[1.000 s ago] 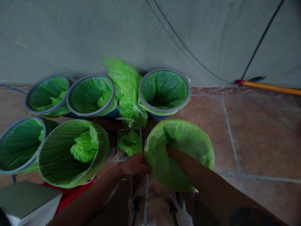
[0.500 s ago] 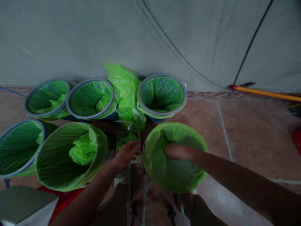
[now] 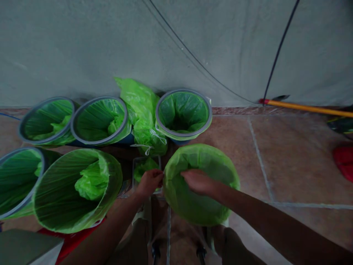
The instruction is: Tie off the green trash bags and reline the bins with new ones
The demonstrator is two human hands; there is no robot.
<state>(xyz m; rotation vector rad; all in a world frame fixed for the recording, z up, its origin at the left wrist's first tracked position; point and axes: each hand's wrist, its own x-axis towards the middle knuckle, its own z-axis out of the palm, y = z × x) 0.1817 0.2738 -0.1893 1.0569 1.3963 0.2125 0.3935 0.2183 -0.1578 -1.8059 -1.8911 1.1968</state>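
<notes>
A lined bin (image 3: 202, 215) stands between my legs, its light green plastic bag (image 3: 176, 198) folded over the rim. At the bag's left edge my left hand (image 3: 151, 182) pinches the plastic between thumb and fingers. My right hand (image 3: 197, 181) reaches inside the mouth from the right, fingers stretched toward the left wall, with nothing visible in them. Below and left of my left hand sits a small clear container (image 3: 134, 171) with crumpled green plastic (image 3: 146, 165) in it. Behind it a bunched green bag (image 3: 143, 106) with white ties leans against the wall.
A grey-rimmed lined bin (image 3: 183, 92) stands behind. To the left are several more lined bins, including one holding a crumpled bag (image 3: 92, 182). An orange-handled tool (image 3: 300, 106) lies along the wall (image 3: 82, 48), a red object (image 3: 343, 162) at the right edge.
My left hand has moved from above the small container to the bag's rim and closed on it. My right hand has shifted left inside the bin. The view has swung slightly right.
</notes>
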